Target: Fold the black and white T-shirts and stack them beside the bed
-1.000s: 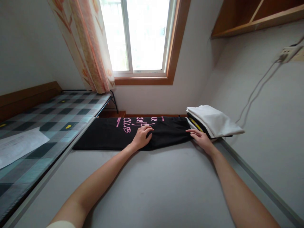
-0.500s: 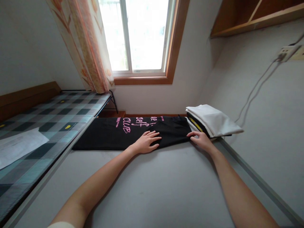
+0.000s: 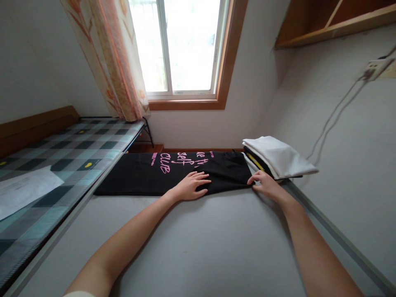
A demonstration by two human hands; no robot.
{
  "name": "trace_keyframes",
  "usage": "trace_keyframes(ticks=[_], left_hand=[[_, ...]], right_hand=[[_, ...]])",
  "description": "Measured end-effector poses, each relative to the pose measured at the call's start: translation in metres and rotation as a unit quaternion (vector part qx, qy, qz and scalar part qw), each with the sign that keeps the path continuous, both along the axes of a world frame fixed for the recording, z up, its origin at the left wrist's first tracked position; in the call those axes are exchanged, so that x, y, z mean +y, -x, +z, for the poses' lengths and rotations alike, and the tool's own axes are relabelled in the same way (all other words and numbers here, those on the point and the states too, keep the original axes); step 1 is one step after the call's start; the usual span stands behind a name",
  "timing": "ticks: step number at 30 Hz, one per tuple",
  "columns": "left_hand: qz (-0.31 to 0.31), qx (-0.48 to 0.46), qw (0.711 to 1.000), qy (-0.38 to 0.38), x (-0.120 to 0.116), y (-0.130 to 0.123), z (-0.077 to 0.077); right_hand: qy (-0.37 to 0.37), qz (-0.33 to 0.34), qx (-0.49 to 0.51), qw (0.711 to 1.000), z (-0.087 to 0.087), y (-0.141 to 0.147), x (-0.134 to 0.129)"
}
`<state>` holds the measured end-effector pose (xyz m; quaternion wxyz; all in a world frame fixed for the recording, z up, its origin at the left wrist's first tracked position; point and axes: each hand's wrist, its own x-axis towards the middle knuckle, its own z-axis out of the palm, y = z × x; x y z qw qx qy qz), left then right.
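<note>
A black cloth garment [image 3: 139, 175] with pink lettering lies folded in a long strip across the far part of the grey table [image 3: 198, 247]. My left hand [image 3: 192, 185] rests flat on its near edge, fingers spread. At the garment's right end, my right hand [image 3: 262, 183] pinches the near corner between thumb and fingers. Just beyond that hand sits a stack of folded clothes, with a white cloth [image 3: 278, 154] on top and black and yellow fabric [image 3: 255, 161] beneath.
To the left is a bed with a checked cover [image 3: 102, 144] and a sheet of paper [image 3: 29, 189] on it. A curtain [image 3: 114, 62] hangs by the window. A wall socket [image 3: 375, 68] with a cable and a wooden shelf [image 3: 337, 29] are at right.
My right hand has moved slightly right with the garment's corner, drawing that end outward. More of the pink lettering shows. My left hand has stayed nearly in place.
</note>
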<state>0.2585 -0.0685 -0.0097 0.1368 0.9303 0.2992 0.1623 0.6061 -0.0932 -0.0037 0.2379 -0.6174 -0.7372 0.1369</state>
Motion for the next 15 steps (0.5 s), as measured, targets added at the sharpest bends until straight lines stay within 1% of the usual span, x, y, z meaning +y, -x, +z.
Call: trace_keyframes(ticks=[2, 4, 7, 9, 12, 13, 15], left_hand=[[-0.002, -0.004, 1.000, 0.004, 0.000, 0.000, 0.001], [0.002, -0.005, 1.000, 0.011, 0.000, 0.000, 0.000], [0.026, -0.012, 1.000, 0.012, 0.004, -0.002, -0.005], [0.066, -0.021, 0.998, 0.007, 0.007, -0.003, -0.009], [0.148, -0.034, 0.988, 0.009, 0.013, -0.003, -0.015], [0.165, -0.034, 0.986, 0.012, 0.014, -0.003, -0.016], [0.177, -0.030, 0.984, 0.009, 0.015, -0.002, -0.018]], right_hand=[[0.006, 0.001, -0.020, 1.000, -0.001, 0.000, 0.000], [-0.003, 0.001, -0.032, 0.999, 0.000, 0.001, 0.000], [-0.014, -0.009, -0.043, 0.999, 0.001, 0.002, 0.000], [-0.015, -0.024, -0.049, 0.998, 0.000, 0.003, 0.000], [-0.012, -0.045, -0.047, 0.998, -0.003, 0.006, 0.000], [-0.010, -0.053, -0.038, 0.998, -0.004, 0.007, 0.001], [-0.010, -0.072, -0.011, 0.997, -0.008, 0.008, 0.004]])
